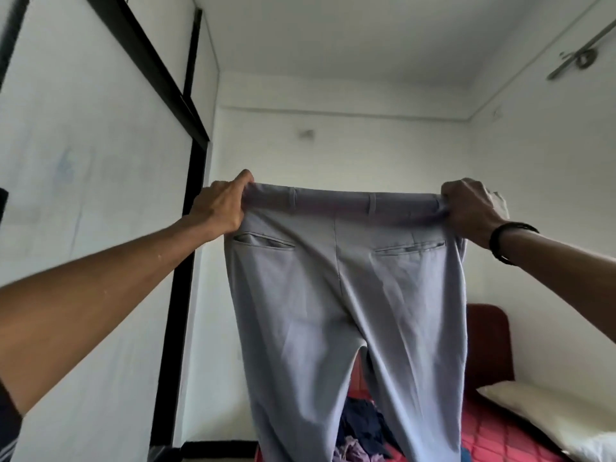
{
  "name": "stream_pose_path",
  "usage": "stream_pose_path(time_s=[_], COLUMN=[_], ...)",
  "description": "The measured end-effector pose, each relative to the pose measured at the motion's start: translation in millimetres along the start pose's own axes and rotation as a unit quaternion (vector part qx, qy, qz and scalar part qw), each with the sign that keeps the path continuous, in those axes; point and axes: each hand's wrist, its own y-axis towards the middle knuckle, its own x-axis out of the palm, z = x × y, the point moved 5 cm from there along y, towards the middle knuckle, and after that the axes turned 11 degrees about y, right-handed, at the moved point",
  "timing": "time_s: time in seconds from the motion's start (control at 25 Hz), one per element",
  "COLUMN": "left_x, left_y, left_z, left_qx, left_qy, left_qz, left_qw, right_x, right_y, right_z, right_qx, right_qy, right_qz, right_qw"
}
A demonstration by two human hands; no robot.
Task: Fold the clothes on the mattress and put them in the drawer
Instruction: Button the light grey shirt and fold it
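Observation:
A pair of light grey trousers [346, 295] hangs in the air in front of me, back pockets facing me and legs dangling down. My left hand [221, 203] grips the left end of the waistband. My right hand [470, 206], with a black band on its wrist, grips the right end. The waistband is stretched flat between them at about head height. Below, between the trouser legs, a heap of dark blue and mauve clothes [363, 435] lies on the red quilted mattress [493, 435]. No drawer is in view.
A white wardrobe with black frame bars [186, 278] stands close on the left. A dark red headboard [486, 341] rises behind the mattress, and a white pillow [546, 411] lies at the right. White walls close the room behind.

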Motion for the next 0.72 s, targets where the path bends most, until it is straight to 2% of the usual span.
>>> stream_pose_path(time_s=[0.12, 0.2, 0.28, 0.36, 0.48, 0.6, 0.72], left_x=[-14, -24, -34, -42, -40, -7, 49], left_y=[32, 51, 77, 113, 164, 183, 184], left_z=[6, 2, 1, 2, 8, 26, 36], left_qx=[-0.002, -0.019, -0.03, -0.07, -0.127, -0.068, 0.003], left_qy=[-0.021, -0.056, -0.036, 0.009, 0.033, 0.04, 0.057], left_qz=[0.023, 0.04, 0.075, 0.092, 0.034, -0.063, -0.164], left_qw=[1.0, 0.997, 0.996, 0.993, 0.991, 0.995, 0.985], right_x=[-23, -41, -58, -65, -71, -62, -44], right_y=[15, 25, 44, 71, 99, 114, 110], right_z=[5, 12, 18, 26, 40, 70, 96], right_qx=[-0.005, -0.001, 0.011, 0.041, 0.099, 0.108, 0.127], right_qy=[-0.062, -0.053, -0.034, -0.023, 0.008, -0.041, 0.03], right_qz=[0.071, 0.118, 0.144, 0.131, 0.1, 0.021, -0.187], right_qw=[0.996, 0.992, 0.989, 0.99, 0.99, 0.993, 0.974])
